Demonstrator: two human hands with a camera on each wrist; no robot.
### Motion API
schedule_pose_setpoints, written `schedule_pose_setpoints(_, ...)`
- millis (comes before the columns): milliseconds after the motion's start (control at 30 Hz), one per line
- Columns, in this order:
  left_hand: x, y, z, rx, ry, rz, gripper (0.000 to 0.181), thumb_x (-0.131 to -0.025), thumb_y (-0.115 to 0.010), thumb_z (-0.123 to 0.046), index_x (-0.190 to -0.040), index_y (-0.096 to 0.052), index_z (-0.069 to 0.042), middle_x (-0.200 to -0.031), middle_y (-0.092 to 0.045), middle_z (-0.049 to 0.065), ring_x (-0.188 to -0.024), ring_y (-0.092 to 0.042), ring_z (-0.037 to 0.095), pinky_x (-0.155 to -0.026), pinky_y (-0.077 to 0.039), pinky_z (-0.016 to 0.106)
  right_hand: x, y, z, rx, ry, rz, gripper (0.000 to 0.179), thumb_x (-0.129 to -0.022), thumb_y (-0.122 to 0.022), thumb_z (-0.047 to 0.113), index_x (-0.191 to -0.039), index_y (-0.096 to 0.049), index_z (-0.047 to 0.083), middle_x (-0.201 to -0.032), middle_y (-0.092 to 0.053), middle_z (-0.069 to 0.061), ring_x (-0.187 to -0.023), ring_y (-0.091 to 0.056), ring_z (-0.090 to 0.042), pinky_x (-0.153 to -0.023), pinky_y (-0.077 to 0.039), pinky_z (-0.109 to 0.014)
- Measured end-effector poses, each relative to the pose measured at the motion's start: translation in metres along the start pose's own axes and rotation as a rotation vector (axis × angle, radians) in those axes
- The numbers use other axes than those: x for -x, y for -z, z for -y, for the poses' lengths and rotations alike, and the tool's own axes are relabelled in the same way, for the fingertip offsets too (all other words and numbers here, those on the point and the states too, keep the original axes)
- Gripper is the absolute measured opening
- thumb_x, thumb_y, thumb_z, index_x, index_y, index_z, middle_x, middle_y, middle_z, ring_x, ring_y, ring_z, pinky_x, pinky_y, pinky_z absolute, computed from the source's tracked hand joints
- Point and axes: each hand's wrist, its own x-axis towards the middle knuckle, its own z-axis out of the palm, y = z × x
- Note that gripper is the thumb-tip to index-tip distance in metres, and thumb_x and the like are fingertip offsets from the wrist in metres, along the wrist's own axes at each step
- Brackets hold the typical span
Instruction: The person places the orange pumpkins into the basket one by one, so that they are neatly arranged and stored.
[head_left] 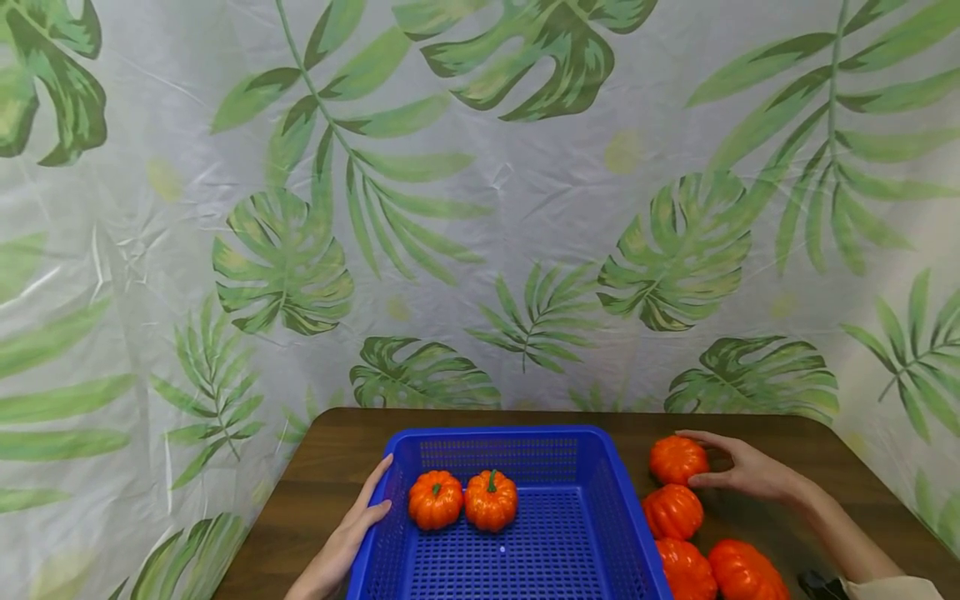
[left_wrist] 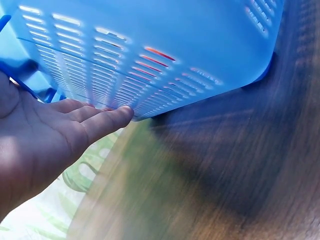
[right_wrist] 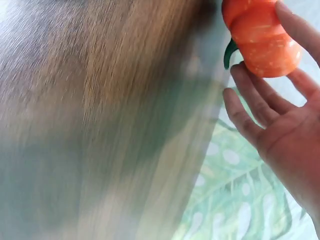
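Note:
A blue plastic basket [head_left: 408, 435] with slotted walls stands on the table, holding two small orange pumpkins [head_left: 436, 500] side by side near its far left corner. My left hand [head_left: 347, 533] rests against the basket's left side; in the left wrist view its fingers lie straight along the slotted outer wall. To the right of the basket, my right hand [head_left: 750, 468] pinches an orange pumpkin [head_left: 677, 460] between thumb and fingers. That pumpkin's green stem [right_wrist: 230, 53] shows in the right wrist view. Nearer me, several more orange pumpkins [head_left: 673, 512] lie beside the basket's right wall.
The dark brown wooden table [head_left: 337, 442] reaches back to a hanging white sheet [head_left: 525, 208] printed with green leaves. Close to my right forearm lies a small black object [head_left: 819, 585], partly cut off by the frame's lower edge.

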Motion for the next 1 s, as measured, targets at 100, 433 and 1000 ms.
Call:
schedule_pose_setpoints(100,0.000,0.000,0.000,0.003,-0.001,0.003,0.062,-0.115,-0.027,-0.028,-0.167,0.007,-0.030,-0.174,0.008,0.019,-0.147,-0.029,0.041,-0.106,-0.045,0.031,0.008,0.005,0.003,0.047,-0.027,-0.021,0.066,-0.091,-0.079,0.015,-0.149,-0.051,0.003,-0.133,-0.064,-0.026,-0.112,-0.057,0.008,-0.083,-0.056,-0.025)
schedule_pose_setpoints(433,0.000,0.000,-0.002,0.004,0.008,-0.004,0.062,-0.115,-0.028,-0.029,-0.167,0.007,-0.031,-0.174,0.007,0.019,-0.147,-0.029,0.042,-0.107,-0.045,0.035,0.029,0.020,0.000,0.150,-0.017,0.053,0.061,-0.090,-0.080,0.017,-0.142,-0.054,-0.003,-0.113,-0.072,-0.010,-0.098,-0.060,0.007,-0.074,-0.056,-0.025)
schedule_pose_setpoints(1000,0.000,0.000,0.001,0.003,0.009,0.003,0.063,-0.115,-0.029,-0.030,-0.167,0.008,-0.030,-0.173,0.007,0.021,-0.142,-0.040,0.040,-0.104,-0.048,0.036,0.028,-0.002,0.009,0.134,-0.228,0.000,0.063,-0.097,-0.073,0.029,-0.148,-0.049,0.001,-0.131,-0.066,-0.018,-0.103,-0.062,-0.002,-0.079,-0.054,-0.028)
